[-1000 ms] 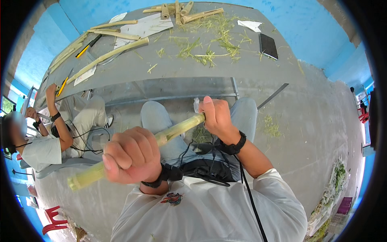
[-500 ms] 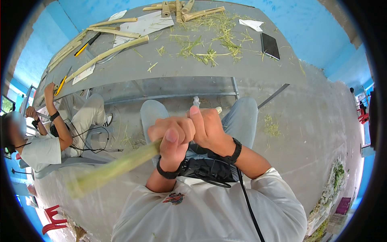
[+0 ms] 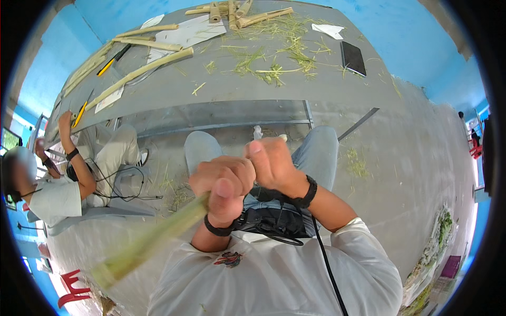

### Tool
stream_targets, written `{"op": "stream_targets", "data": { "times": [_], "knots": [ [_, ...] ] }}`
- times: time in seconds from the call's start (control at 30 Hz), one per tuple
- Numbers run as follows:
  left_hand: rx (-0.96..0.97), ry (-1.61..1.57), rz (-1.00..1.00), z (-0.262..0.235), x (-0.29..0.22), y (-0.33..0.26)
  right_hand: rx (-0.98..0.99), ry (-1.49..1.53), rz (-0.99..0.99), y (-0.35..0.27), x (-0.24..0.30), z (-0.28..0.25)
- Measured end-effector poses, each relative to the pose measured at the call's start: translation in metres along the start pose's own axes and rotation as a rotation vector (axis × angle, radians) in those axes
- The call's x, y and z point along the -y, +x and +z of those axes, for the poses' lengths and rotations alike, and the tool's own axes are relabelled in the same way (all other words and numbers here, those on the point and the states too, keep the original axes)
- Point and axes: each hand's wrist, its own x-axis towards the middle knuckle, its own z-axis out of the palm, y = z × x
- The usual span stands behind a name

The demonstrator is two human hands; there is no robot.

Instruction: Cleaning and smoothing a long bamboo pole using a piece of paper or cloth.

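Green stalk point(image 3: 153, 239), one, held before me, on my side of the grey table point(image 3: 221, 87).
My left hand point(image 3: 224, 179): fingers curled tight round the stalk, its long, blurred end slanting away from the table. My right hand point(image 3: 271, 164): clenched, touching the left, also gripping the stalk; a pale tip point(image 3: 283, 138) shows past it, toward the table.

Red stool point(image 3: 68, 284), folded white paper point(image 3: 328, 31)

The grey table point(image 3: 226, 90) carries pale stalks point(image 3: 140, 77), green shavings point(image 3: 304, 64), white paper point(image 3: 192, 32) and a dark flat slab point(image 3: 353, 59).
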Motion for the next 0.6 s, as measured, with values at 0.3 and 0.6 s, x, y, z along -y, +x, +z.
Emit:
{"op": "stream_targets", "data": {
  "times": [0.3,0.6],
  "knots": [
    [0.047,0.007,0.041,-0.001,-0.022,0.007,0.03,0.247,0.198,-0.01,-0.023,-0.002],
    [-0.041,0.204,0.042,-0.001,-0.008,-0.003,0.088,0.221,0.11,-0.011,-0.037,-0.002]
  ]
}}
